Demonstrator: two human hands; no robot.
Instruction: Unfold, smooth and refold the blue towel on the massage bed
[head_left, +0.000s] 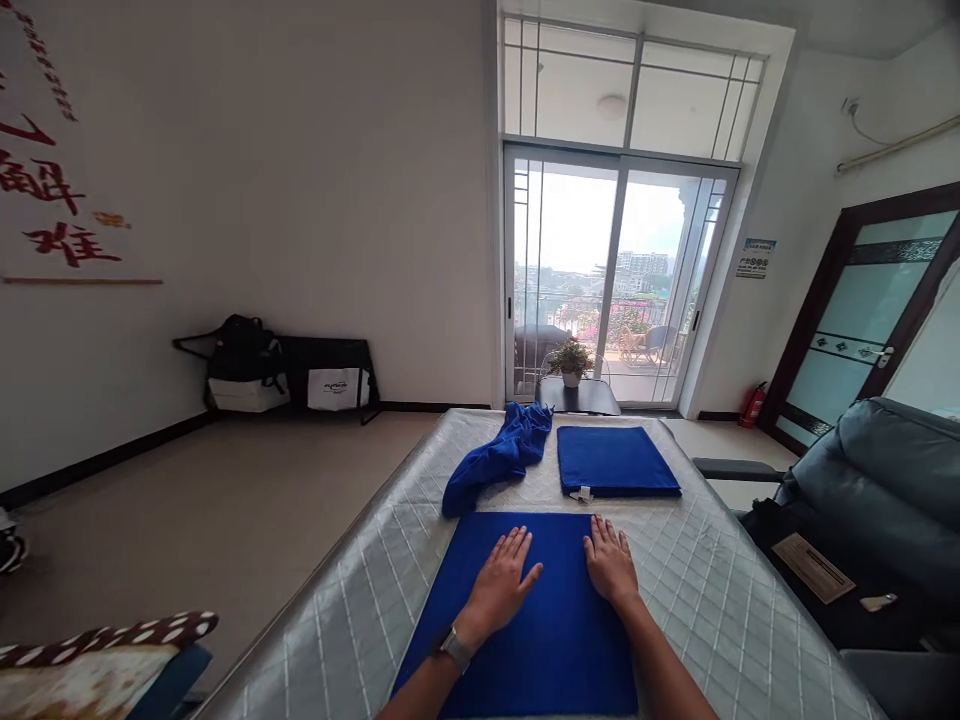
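Observation:
A blue towel (pixel 547 640) lies spread flat on the quilted grey table cover (pixel 360 620) right in front of me. My left hand (pixel 501 580), with a watch on its wrist, rests flat on the towel, fingers stretched out. My right hand (pixel 610 562) lies flat on the towel's far right part, fingers apart and reaching its far edge. Beyond them a folded blue towel (pixel 616 460) with a white tag lies at the far right. A crumpled blue towel (pixel 499 455) lies to its left.
A small dark table with a potted plant (pixel 571 360) stands past the table's far end, before a glass sliding door (pixel 615 280). A dark sofa (pixel 877 500) is at the right. Bags (pixel 247 365) sit against the left wall. A dotted cushion (pixel 97 660) is at bottom left.

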